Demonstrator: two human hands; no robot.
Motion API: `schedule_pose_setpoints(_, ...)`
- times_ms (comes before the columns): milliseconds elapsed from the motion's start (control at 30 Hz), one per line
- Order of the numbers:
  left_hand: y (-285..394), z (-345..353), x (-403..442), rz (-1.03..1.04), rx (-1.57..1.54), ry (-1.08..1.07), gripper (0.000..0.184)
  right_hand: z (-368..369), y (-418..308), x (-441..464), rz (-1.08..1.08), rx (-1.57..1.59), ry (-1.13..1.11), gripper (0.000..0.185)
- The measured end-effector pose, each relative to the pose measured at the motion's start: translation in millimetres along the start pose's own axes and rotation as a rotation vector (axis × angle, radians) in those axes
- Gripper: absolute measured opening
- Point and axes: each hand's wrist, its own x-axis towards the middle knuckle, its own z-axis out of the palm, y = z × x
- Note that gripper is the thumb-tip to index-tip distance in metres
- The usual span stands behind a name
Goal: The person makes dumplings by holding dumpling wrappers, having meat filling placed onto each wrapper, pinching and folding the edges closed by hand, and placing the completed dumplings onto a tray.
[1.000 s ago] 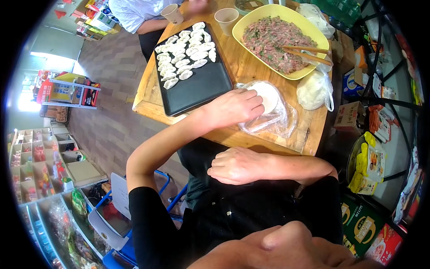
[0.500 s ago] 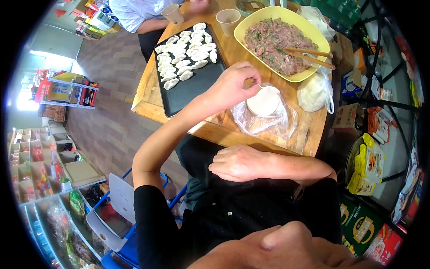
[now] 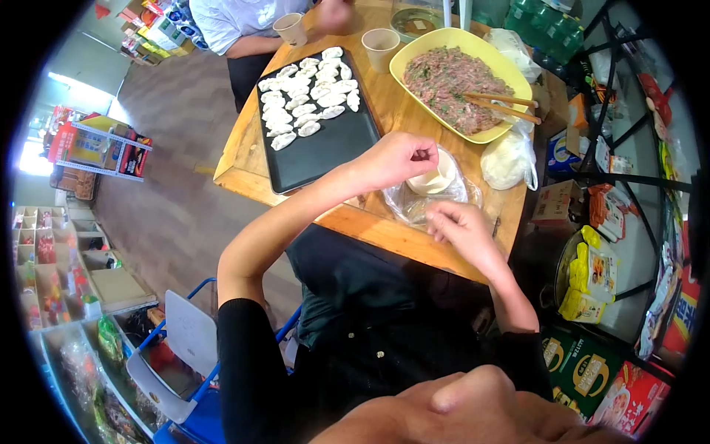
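Note:
My left hand (image 3: 414,159) is pinched at the upper left edge of the round white dough wrappers (image 3: 435,180), which lie on a clear plastic bag (image 3: 464,198). Its fingertips seem to grip a wrapper's edge. Just below, over the near edge of the bag, my right hand (image 3: 457,223) hovers with bent fingers slightly apart and nothing visible in them. A black tray (image 3: 318,159) to the left bears several rows of shaped dumplings (image 3: 303,109). Behind the wrappers stands a yellow bowl (image 3: 484,137) of minced filling (image 3: 451,85), with chopsticks (image 3: 503,98) resting in it.
A knotted bag of dough (image 3: 506,161) sits right of the wrappers. Two paper cups (image 3: 381,50) and a glass bowl (image 3: 414,24) are at the back. Another person (image 3: 237,26) sits across the wooden table (image 3: 244,166). Shelves and boxes line the right; a chair (image 3: 188,333) stands lower left.
My right hand has risen from my lap to the plastic bag, its fingers loosening. My left hand went up and left from the wrappers, then came back down beside them.

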Motion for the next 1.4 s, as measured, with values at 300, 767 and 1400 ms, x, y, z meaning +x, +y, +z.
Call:
schedule_pose_setpoints(300, 23.1, 9.4, -16.9, 0.006, -0.514, -0.081, 0.012, 4.1, -5.8, 16.9, -0.196, -0.137, 0.382, 0.023)
schedule_pose_setpoints(767, 6.0, 59.5, -94.8, -0.148, -1.156, 0.214, 0.038, 40.8, -25.3, -0.7, -0.346, -0.234, 0.179, 0.018)
schedule_pose_setpoints(1400, -57.4, 60.5, -169.0, 0.128, -1.736, 0.352, 0.037, 63.5, -26.6, -18.4, -0.098, 0.579, 0.304, 0.042)
